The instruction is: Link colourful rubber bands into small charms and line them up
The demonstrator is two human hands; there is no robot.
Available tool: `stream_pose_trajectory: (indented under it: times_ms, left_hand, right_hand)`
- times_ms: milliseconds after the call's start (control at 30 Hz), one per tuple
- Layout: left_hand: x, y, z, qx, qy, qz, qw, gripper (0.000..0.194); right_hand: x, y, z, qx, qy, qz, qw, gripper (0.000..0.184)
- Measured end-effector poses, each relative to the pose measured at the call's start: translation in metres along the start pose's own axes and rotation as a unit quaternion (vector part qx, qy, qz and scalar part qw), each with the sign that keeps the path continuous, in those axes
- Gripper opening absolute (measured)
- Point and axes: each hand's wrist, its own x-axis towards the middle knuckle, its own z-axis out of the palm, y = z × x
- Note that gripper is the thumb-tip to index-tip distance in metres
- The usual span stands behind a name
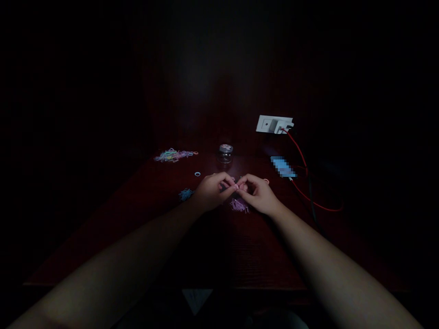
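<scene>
My left hand (213, 192) and my right hand (263, 194) meet over the middle of the table. Both are closed in a pinch, thumb against fingers, on a small pink rubber band (236, 186) that is partly covered by the fingertips. Just beneath them lies a heap of purple rubber bands (238, 205). A blue heap of bands (186, 194) rests to the left of my left wrist, with a single light-blue band (197, 174) beyond it. Beside my right index finger, an orange band (266, 181) shows in part.
A clear lidded jar (225, 154) stands behind my hands. Mixed pastel bands (173, 155) lie in a pile at the back left. On the right are a phone (283, 167) with a blurred-out screen, a red cable (322, 207) and a wall socket (265, 124) with a white charger (280, 127).
</scene>
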Motion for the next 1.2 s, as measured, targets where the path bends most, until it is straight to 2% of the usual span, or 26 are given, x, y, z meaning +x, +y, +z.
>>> stream_pose_trajectory:
  times_ms: [300,633,933,1200]
  left_hand:
    - [-0.0014,-0.0004,-0.0002,-0.005,-0.008,0.0,1.0,0.01]
    - [-0.0009,0.0017,-0.0027,0.013,-0.007,0.022,1.0,0.008]
    - [-0.0006,-0.0028,-0.0001,-0.007,0.001,-0.011,1.0,0.011]
    - [-0.0006,-0.0029,0.0011,-0.001,0.002,-0.018,1.0,0.009]
  right_hand:
    - [0.0004,0.0047,-0.0007,-0.045,0.019,-0.021,0.999,0.013]
    - [0.0006,0.0026,-0.0005,-0.05,0.016,-0.013,0.999,0.011]
    - [0.0002,0.0035,-0.0008,-0.037,0.011,0.008,0.999,0.016]
    - [0.0007,0.001,-0.0019,-0.062,0.01,0.0,0.998,0.016]
